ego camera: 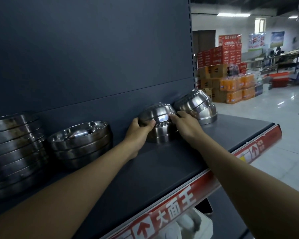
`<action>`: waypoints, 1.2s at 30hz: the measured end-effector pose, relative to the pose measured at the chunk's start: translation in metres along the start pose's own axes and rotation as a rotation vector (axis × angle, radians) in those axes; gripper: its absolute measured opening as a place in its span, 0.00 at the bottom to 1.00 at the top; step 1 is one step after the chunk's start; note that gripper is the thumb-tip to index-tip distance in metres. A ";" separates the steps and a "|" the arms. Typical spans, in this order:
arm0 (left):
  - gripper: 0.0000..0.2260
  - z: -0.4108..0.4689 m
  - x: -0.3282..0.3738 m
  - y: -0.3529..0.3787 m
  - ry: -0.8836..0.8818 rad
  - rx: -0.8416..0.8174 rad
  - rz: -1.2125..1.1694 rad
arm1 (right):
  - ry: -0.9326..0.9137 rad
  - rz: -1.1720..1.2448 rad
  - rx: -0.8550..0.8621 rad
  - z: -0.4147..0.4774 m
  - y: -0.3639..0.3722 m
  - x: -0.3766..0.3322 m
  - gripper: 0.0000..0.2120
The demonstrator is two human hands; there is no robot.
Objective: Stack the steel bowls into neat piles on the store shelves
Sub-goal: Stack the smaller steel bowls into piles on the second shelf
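The left hand (138, 133) grips a small pile of shiny round steel bowls (160, 125) that are turned upside down. Its thumb (151, 125) lies on the front of the pile, and the other fingers curl round the far side. The right hand (186, 125) touches the other side of the pile. Its fingers (174, 118) are close together and almost straight, with the tips on the shiny rim. I cannot see its thumb. The pile sits on the dark grey metal shelf (179, 161), between the two hands.

Just behind the right fingers leans a tilted pile of upside-down steel bowls (197, 107). Out past the left fingers sits a stack of open steel bowls (79, 140). Further that way is a taller stack of wide steel dishes (14, 149). A red strip with white signs (171, 213) runs under the arms.
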State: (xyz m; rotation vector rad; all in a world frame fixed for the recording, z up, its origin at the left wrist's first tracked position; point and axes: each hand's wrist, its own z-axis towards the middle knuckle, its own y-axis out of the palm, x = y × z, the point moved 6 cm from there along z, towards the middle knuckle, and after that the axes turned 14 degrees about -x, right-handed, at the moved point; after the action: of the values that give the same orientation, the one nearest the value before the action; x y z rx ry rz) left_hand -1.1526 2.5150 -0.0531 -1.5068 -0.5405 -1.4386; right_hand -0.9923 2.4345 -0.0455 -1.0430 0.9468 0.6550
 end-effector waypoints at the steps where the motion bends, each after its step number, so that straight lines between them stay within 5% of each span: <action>1: 0.19 -0.004 0.002 -0.001 0.006 0.004 0.009 | -0.007 0.012 0.013 -0.001 -0.001 -0.001 0.19; 9: 0.10 -0.048 0.018 0.000 0.020 0.026 0.014 | 0.012 0.088 -0.006 -0.028 -0.008 -0.012 0.14; 17: 0.17 -0.140 0.045 -0.013 0.122 -0.022 0.009 | -0.046 0.133 0.002 -0.126 0.008 -0.041 0.20; 23: 0.18 -0.219 0.043 -0.055 0.210 0.051 0.178 | -0.203 0.094 0.116 -0.186 0.054 -0.091 0.10; 30: 0.21 -0.257 0.026 -0.105 0.203 0.126 0.257 | -0.248 0.089 0.237 -0.190 0.107 -0.100 0.17; 36: 0.22 -0.260 0.014 -0.117 0.221 0.160 0.272 | -0.258 0.052 0.267 -0.196 0.120 -0.094 0.10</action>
State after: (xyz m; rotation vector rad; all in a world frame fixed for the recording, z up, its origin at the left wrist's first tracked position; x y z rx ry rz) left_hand -1.3809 2.3445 -0.0391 -1.2247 -0.2951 -1.2963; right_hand -1.1994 2.2976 -0.0505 -0.6808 0.8112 0.6682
